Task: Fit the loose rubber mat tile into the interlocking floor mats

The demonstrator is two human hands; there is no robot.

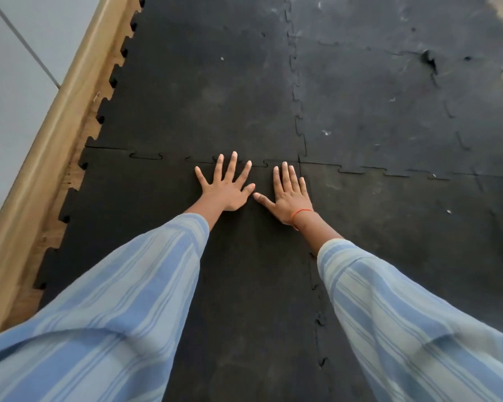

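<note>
In the head view, both hands lay flat, palms down, on the near black mat tile (244, 285), close to its far toothed edge. The left hand (227, 190) had its fingers fanned wide, and the tips of its longer fingers reached the interlocking seam (145, 156) that ran across the floor. The right hand (291, 195) rested just beside it, its four fingers held close together and its thumb stretched out toward the left thumb, the two nearly touching. Neither hand gripped anything; both simply pressed on the rubber. An orange thread (301, 211) circled the right wrist, and two blue striped sleeves (128, 300) covered the forearms.

Four tiles met near the right hand's fingertips: the one beneath the hands, one beyond it (201, 91), and two on the right (389, 105). Along the left, the mats' toothed border lay against a wooden floor strip (70, 175) beside a pale skirting board (41, 146).
</note>
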